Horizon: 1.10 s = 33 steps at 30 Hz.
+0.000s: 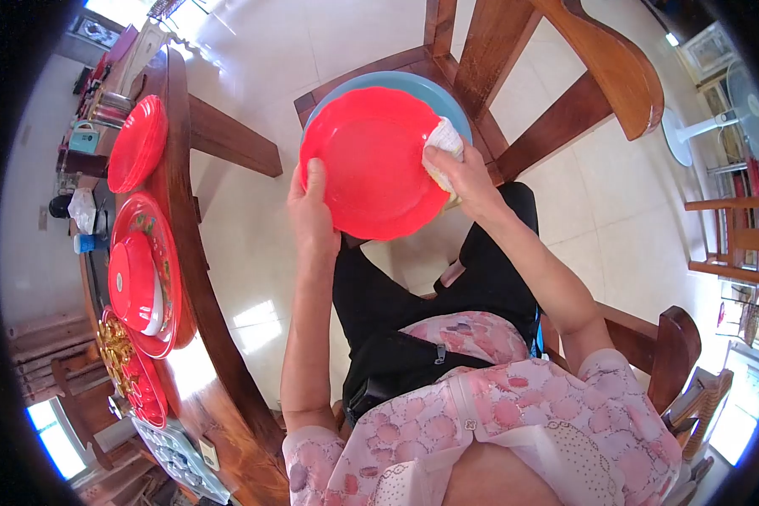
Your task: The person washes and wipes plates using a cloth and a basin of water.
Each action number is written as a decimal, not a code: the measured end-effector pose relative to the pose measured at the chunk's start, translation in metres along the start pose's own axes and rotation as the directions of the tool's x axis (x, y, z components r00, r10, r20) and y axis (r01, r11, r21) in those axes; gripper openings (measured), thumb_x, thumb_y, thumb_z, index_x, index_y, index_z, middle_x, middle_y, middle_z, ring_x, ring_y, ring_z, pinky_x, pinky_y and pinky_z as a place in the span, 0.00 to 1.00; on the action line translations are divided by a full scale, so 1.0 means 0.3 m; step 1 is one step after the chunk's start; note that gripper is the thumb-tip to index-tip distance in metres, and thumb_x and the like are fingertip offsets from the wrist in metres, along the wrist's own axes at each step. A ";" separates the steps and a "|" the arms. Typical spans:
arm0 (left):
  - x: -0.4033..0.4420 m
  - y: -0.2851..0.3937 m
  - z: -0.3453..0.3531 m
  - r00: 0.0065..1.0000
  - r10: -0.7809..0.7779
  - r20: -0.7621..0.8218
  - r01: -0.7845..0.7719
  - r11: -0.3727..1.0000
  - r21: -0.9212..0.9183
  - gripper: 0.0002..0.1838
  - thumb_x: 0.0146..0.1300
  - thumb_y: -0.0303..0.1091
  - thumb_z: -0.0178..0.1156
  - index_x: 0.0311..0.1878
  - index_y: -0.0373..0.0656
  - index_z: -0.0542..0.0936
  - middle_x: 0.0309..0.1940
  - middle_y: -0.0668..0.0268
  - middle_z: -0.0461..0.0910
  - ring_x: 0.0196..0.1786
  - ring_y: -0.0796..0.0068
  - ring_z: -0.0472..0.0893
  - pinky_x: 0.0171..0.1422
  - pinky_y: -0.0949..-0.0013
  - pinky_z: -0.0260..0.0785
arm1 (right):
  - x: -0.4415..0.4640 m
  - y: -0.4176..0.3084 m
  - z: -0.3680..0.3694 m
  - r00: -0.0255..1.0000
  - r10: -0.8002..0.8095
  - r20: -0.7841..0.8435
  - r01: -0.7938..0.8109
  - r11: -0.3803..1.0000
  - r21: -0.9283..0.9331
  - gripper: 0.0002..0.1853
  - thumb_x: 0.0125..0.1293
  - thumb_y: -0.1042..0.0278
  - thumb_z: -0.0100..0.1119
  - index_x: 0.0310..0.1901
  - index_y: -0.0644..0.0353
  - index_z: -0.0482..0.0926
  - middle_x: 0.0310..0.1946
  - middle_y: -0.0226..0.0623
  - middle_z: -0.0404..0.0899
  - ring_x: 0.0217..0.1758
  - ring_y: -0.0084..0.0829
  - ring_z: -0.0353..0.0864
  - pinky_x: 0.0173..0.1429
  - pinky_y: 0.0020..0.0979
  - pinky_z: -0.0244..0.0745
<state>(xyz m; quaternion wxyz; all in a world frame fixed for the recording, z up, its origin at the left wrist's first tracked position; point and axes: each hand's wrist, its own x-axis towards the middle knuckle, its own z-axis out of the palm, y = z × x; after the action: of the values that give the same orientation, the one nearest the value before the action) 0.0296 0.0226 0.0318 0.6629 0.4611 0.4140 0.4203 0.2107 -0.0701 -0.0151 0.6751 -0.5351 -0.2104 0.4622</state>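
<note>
A round red plate (379, 160) with a scalloped rim is held up in front of me, over my lap. My left hand (314, 207) grips its left edge, thumb on the upper face. At the right edge, my right hand (464, 175) is closed round a whitish cloth (444, 145) pressed against the rim, thumb on top; the fingers beneath are hidden. Behind the plate, a blue basin (443, 94) rests on the seat of a wooden chair (329, 88), mostly covered from view.
To my left runs a wooden table (219, 371). On it are a stack of red plates (139, 143), a large red tray (170, 261) with a red bowl (133, 282) lying in it, and gold-coloured items (116, 354). A white fan (708, 126) stands at the far right.
</note>
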 end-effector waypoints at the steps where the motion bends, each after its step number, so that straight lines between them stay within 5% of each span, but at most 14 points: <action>1: 0.001 -0.002 0.000 0.995 0.101 0.018 -0.102 0.967 0.235 0.27 0.67 0.43 0.55 0.63 0.37 0.65 0.58 0.56 0.70 0.62 0.64 0.69 0.66 0.60 0.61 | 0.006 0.001 -0.007 1.000 0.001 -0.004 -0.001 1.000 0.007 0.24 0.60 0.59 0.62 0.52 0.65 0.68 0.42 0.36 0.74 0.44 0.25 0.74 0.49 0.28 0.70; 2: -0.012 -0.004 -0.002 0.995 0.101 0.023 -0.104 0.965 0.240 0.27 0.67 0.43 0.55 0.63 0.37 0.65 0.58 0.56 0.70 0.62 0.64 0.69 0.66 0.60 0.61 | 0.014 -0.001 -0.015 0.999 -0.007 -0.034 0.007 1.000 0.016 0.23 0.59 0.61 0.61 0.51 0.65 0.68 0.41 0.35 0.74 0.42 0.25 0.74 0.48 0.29 0.70; 4: -0.072 0.035 0.042 0.746 0.601 0.287 -0.549 0.313 0.775 0.34 0.55 0.45 0.67 0.60 0.36 0.68 0.60 0.53 0.67 0.66 0.58 0.64 0.69 0.53 0.55 | 0.054 -0.006 -0.029 0.997 -0.025 -0.068 0.027 0.999 0.027 0.22 0.59 0.62 0.61 0.51 0.65 0.69 0.40 0.35 0.75 0.41 0.26 0.75 0.47 0.29 0.70; 6: -0.136 0.044 0.101 0.649 0.371 0.664 -0.705 -0.035 0.708 0.40 0.43 0.47 0.73 0.57 0.35 0.70 0.61 0.50 0.64 0.68 0.53 0.59 0.71 0.46 0.48 | 0.074 0.029 -0.043 0.989 -0.070 -0.132 0.068 0.998 -0.018 0.22 0.59 0.62 0.60 0.51 0.66 0.68 0.40 0.36 0.75 0.41 0.27 0.76 0.47 0.29 0.71; 8: -0.173 -0.005 0.158 0.642 0.196 0.741 -0.744 -0.076 0.664 0.39 0.38 0.46 0.73 0.54 0.37 0.72 0.62 0.50 0.63 0.68 0.51 0.59 0.71 0.41 0.45 | 0.070 0.003 -0.023 0.992 -0.044 -0.116 0.039 0.998 -0.041 0.23 0.59 0.61 0.60 0.51 0.67 0.68 0.41 0.37 0.75 0.42 0.27 0.76 0.47 0.29 0.71; 12: -0.113 -0.103 0.149 0.607 0.231 0.760 -0.725 -0.230 0.649 0.25 0.48 0.31 0.65 0.52 0.39 0.74 0.59 0.52 0.69 0.64 0.51 0.67 0.66 0.52 0.60 | 0.023 -0.066 0.012 0.993 -0.088 -0.076 0.078 0.989 -0.123 0.24 0.61 0.57 0.59 0.51 0.67 0.68 0.43 0.40 0.75 0.45 0.27 0.75 0.49 0.30 0.71; 14: -0.120 -0.102 0.149 0.578 0.285 0.765 -0.748 -0.191 0.636 0.23 0.49 0.22 0.60 0.52 0.38 0.75 0.55 0.52 0.73 0.59 0.49 0.72 0.58 0.57 0.68 | 0.006 -0.095 0.009 0.994 -0.083 -0.070 0.079 0.995 -0.058 0.23 0.65 0.54 0.56 0.51 0.66 0.69 0.43 0.37 0.75 0.45 0.26 0.75 0.50 0.29 0.70; 17: -0.111 -0.088 0.139 0.765 0.354 0.538 -0.644 0.462 0.610 0.24 0.50 0.17 0.59 0.53 0.38 0.74 0.49 0.58 0.78 0.50 0.59 0.79 0.52 0.62 0.72 | 0.007 -0.145 -0.003 0.999 -0.025 0.026 0.024 0.999 0.041 0.23 0.70 0.53 0.49 0.55 0.66 0.68 0.42 0.32 0.75 0.44 0.22 0.73 0.52 0.27 0.70; 18: -0.104 -0.074 0.133 0.762 0.358 0.540 -0.647 0.454 0.613 0.24 0.50 0.17 0.59 0.53 0.38 0.74 0.49 0.58 0.78 0.50 0.59 0.79 0.52 0.62 0.72 | -0.004 -0.164 -0.002 0.999 -0.030 0.031 0.029 0.998 0.047 0.23 0.70 0.53 0.49 0.55 0.66 0.68 0.42 0.32 0.75 0.44 0.22 0.73 0.52 0.27 0.70; 20: -0.080 -0.041 0.117 0.940 -0.095 0.328 0.031 0.980 0.197 0.22 0.54 0.18 0.60 0.54 0.36 0.73 0.46 0.64 0.79 0.46 0.72 0.79 0.51 0.69 0.71 | -0.048 -0.195 0.013 0.980 -0.182 0.081 0.194 0.968 -0.162 0.26 0.70 0.52 0.48 0.61 0.64 0.65 0.49 0.33 0.73 0.52 0.22 0.72 0.57 0.26 0.67; 24: -0.087 -0.029 0.128 0.907 0.157 0.391 -0.203 0.976 0.079 0.21 0.56 0.27 0.62 0.54 0.36 0.73 0.44 0.67 0.79 0.44 0.80 0.76 0.49 0.73 0.70 | -0.110 -0.161 0.094 0.599 -0.690 0.408 0.769 0.351 -0.535 0.37 0.57 0.40 0.60 0.61 0.58 0.67 0.61 0.53 0.60 0.65 0.52 0.57 0.67 0.50 0.48; 28: -0.113 -0.012 0.137 0.905 0.207 0.372 -0.315 0.914 0.257 0.15 0.58 0.28 0.59 0.48 0.36 0.77 0.40 0.70 0.79 0.44 0.81 0.75 0.49 0.72 0.69 | -0.120 -0.167 0.173 0.618 -0.645 0.450 0.723 0.242 -0.647 0.33 0.56 0.41 0.60 0.58 0.53 0.70 0.63 0.52 0.58 0.67 0.55 0.54 0.66 0.55 0.45; 32: -0.112 -0.006 0.101 0.912 0.077 0.403 -0.197 0.944 0.264 0.15 0.59 0.21 0.55 0.50 0.36 0.75 0.40 0.70 0.79 0.43 0.82 0.75 0.48 0.75 0.69 | -0.026 -0.192 0.205 0.634 -0.693 0.344 0.693 0.312 -0.650 0.25 0.61 0.46 0.57 0.53 0.55 0.71 0.63 0.44 0.61 0.67 0.45 0.57 0.68 0.47 0.49; 33: -0.129 0.024 0.114 0.922 0.072 0.380 -0.171 0.957 0.233 0.16 0.59 0.19 0.55 0.51 0.36 0.75 0.40 0.70 0.79 0.43 0.82 0.75 0.48 0.76 0.69 | 0.005 -0.196 0.215 0.699 -0.677 0.229 0.665 0.499 -0.555 0.23 0.61 0.50 0.57 0.51 0.58 0.72 0.57 0.45 0.66 0.61 0.44 0.63 0.62 0.43 0.56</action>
<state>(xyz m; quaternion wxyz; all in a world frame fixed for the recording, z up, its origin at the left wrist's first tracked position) 0.0487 -0.0211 0.0529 0.6344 0.6397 0.3047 0.3089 0.1846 -0.0349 0.0602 0.5961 -0.5998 -0.5296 0.0669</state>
